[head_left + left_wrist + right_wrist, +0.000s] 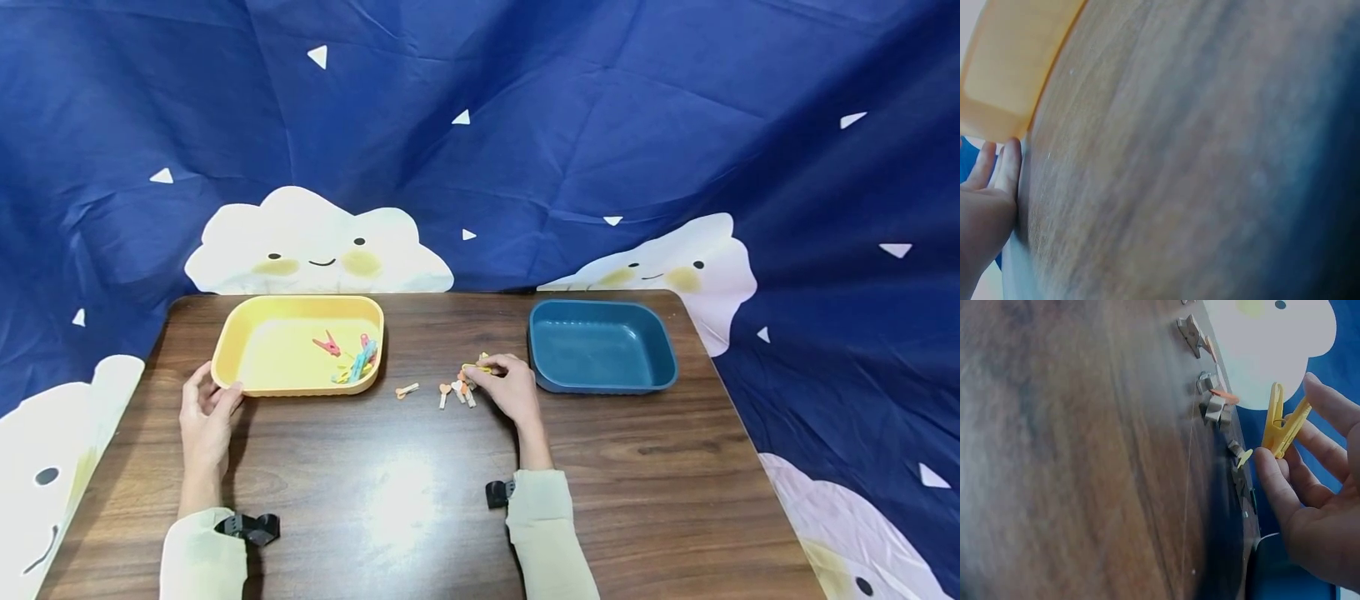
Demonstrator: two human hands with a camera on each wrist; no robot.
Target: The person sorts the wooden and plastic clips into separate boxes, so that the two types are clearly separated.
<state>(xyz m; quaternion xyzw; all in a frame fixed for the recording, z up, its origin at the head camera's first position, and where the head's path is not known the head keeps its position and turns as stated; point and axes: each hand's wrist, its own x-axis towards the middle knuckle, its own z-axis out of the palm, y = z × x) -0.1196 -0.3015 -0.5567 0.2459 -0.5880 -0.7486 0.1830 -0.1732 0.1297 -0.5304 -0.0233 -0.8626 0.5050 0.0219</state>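
Note:
My right hand pinches a yellow plastic clothespin between thumb and fingers. In the right wrist view it hangs above the table edge, its two handles spread apart. Below and left of that hand lies a small cluster of wooden mini clothespins with orange, white and yellow shapes on them. One more wooden clothespin lies apart to the left. My left hand rests against the near left corner of the yellow bin, its fingertips touching the wall. Pink, blue and yellow clothespins lie in that bin.
A dark blue bin stands at the right of the wooden table, with nothing visible inside. Behind the table hangs a blue curtain with clouds. Black wrist straps sit on both sleeves.

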